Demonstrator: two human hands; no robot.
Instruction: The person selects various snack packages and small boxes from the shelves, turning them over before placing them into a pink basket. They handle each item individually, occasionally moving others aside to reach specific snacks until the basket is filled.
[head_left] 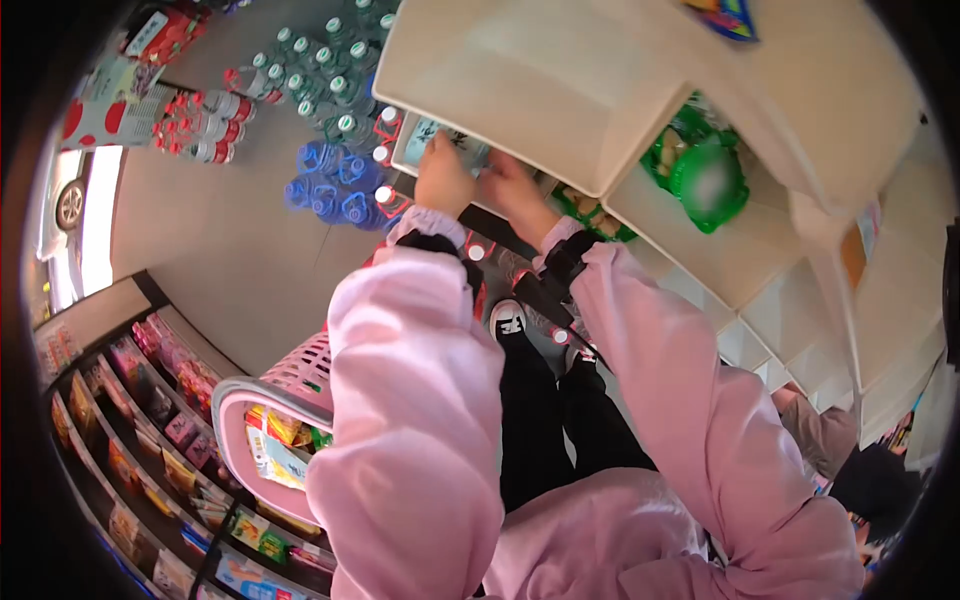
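My left hand (pixel 445 183) over blue packet (pixel 420 141) in low white bin (pixel 399 152); right hand (pixel 517 197) beside, fingers bent. Can't tell either grip. Basket (pixel 233 420) by left sleeve (pixel 412 400), probably arm-hung, freeing both hands.

The left hand (pixel 445 182) partly hides a pale packet (pixel 422 134), whose lettering seems too small to read.

Just behind the left fingers (pixel 434 149) and right fingers (pixel 503 166), each wrist has a gathered pink cuff (pixel 430 223) and a black band (pixel 567 258). Farther back from the fingers come puffy, slightly shiny pink sleeves (pixel 408 375) and matching jacket front (pixel 610 530). Below the fingers show black trousers (pixel 530 415) and a dark shoe with white markings (pixel 509 319).
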